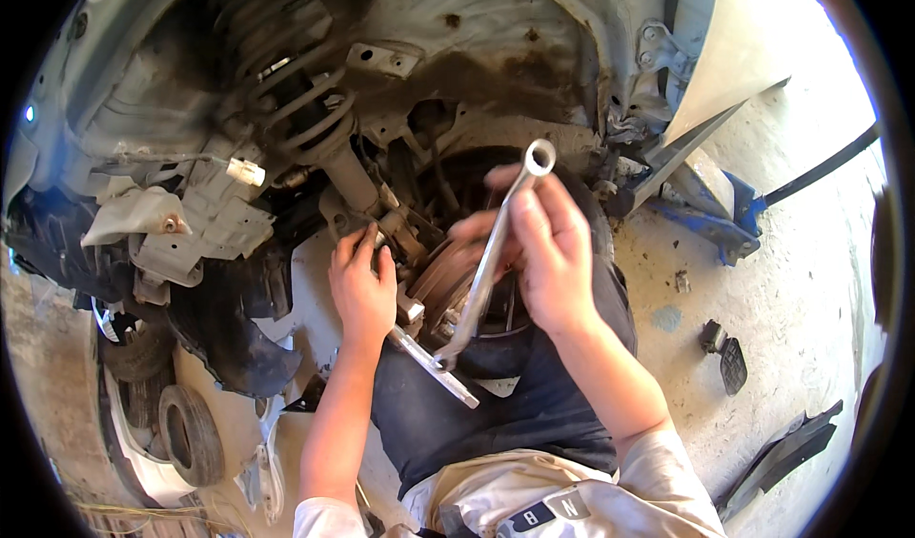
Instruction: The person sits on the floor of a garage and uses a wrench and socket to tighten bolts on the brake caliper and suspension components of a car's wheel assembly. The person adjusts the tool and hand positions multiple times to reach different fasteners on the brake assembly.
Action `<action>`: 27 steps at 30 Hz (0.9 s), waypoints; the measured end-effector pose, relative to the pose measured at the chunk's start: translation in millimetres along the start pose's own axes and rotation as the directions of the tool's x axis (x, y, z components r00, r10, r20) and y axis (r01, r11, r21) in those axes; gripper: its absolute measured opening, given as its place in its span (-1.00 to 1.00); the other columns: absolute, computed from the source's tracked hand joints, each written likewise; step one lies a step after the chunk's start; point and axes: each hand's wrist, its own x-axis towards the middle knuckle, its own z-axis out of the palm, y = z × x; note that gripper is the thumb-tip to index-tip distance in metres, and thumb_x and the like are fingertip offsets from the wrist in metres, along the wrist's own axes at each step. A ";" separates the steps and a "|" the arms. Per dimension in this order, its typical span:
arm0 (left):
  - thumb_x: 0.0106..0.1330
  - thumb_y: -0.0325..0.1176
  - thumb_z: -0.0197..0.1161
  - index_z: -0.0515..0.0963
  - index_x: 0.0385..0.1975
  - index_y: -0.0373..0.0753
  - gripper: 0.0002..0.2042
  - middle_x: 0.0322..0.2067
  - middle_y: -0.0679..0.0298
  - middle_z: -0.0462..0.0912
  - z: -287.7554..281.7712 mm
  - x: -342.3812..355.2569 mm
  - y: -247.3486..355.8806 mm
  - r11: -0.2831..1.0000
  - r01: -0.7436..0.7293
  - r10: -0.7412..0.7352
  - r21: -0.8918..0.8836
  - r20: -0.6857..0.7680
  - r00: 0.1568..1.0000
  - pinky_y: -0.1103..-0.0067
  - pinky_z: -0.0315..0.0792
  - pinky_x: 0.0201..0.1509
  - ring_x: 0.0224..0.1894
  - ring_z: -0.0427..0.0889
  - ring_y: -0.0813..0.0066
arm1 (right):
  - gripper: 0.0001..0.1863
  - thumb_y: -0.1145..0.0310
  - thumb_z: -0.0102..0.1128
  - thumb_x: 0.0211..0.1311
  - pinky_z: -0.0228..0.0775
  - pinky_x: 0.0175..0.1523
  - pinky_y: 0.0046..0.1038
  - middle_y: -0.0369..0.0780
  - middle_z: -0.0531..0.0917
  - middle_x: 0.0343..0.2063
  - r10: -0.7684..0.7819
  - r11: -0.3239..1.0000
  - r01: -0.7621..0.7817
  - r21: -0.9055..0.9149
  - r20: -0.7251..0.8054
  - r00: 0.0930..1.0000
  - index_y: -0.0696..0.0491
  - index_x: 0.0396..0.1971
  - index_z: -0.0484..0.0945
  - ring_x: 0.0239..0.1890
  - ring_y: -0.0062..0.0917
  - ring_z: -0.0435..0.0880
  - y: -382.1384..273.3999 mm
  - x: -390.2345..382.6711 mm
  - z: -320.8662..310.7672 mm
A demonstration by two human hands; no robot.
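My right hand (555,262) grips a long double-ended box-end wrench (488,266), its ring end up at the fingertips and its lower end slanting down over my lap. Some of that hand's fingers are smeared by motion. My left hand (364,288) is closed over a silver bar-handled tool (435,368) at the foot of the strut (351,178). The handle sticks out below the palm toward my thighs; its head is hidden under the fingers. Just right of this hand is the rusty brake disc (450,285), partly covered by the wrench.
A coil spring (310,109) rises inside the wheel well. On the right stand a blue jack (724,219) with a black handle, a black pedal-like part (731,362) and a dark trim strip (783,457). Old tyres (193,435) lie at the lower left. A white connector (246,171) dangles left.
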 end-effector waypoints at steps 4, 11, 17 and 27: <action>0.23 -0.40 0.18 0.54 -0.01 -0.27 -0.68 -0.09 0.16 0.53 -2.2 0.3 0.8 1.000 0.006 -0.006 0.007 -0.006 1.000 0.36 0.36 0.09 -0.01 0.49 0.16 | -0.70 0.33 -0.19 0.46 0.45 -0.39 -0.59 -0.16 0.59 -0.49 0.115 0.986 -0.101 0.132 -0.110 0.987 0.05 0.11 0.21 -0.52 -0.53 0.60 35.3 -37.0 -1.7; 0.24 -0.39 0.17 0.54 -0.01 -0.28 -0.68 -0.09 0.18 0.52 4.2 -1.1 -1.8 1.000 -0.015 0.015 0.001 -0.011 1.000 0.35 0.35 0.07 -0.02 0.49 0.18 | -0.75 0.37 -0.15 0.43 0.14 -0.62 -0.67 -0.36 0.37 -0.65 0.206 0.808 -0.234 -0.540 -0.113 0.972 0.02 0.05 0.28 -0.69 -0.74 0.27 68.9 -29.7 -52.5; 0.23 -0.41 0.16 0.54 -0.01 -0.30 -0.68 -0.10 0.18 0.52 1.5 1.8 3.9 0.999 -0.037 0.037 0.019 -0.013 0.999 0.34 0.35 0.05 -0.04 0.49 0.18 | -0.81 0.46 0.05 0.16 0.52 -0.14 -0.27 -0.03 0.68 -0.28 0.451 -0.184 0.213 -0.960 0.110 0.886 0.15 -0.30 0.62 -0.17 -0.20 0.67 46.8 79.9 -42.7; 0.22 -0.43 0.15 0.56 -0.03 -0.32 -0.69 -0.12 0.19 0.53 2.1 2.3 1.6 1.000 -0.009 0.009 0.008 -0.010 1.000 0.35 0.36 0.03 -0.07 0.49 0.19 | -0.81 0.42 0.16 0.06 0.55 -0.17 -0.36 -0.14 0.71 -0.25 0.517 -0.364 0.429 -0.827 0.204 0.831 0.06 -0.31 0.68 -0.16 -0.29 0.70 70.7 123.9 23.7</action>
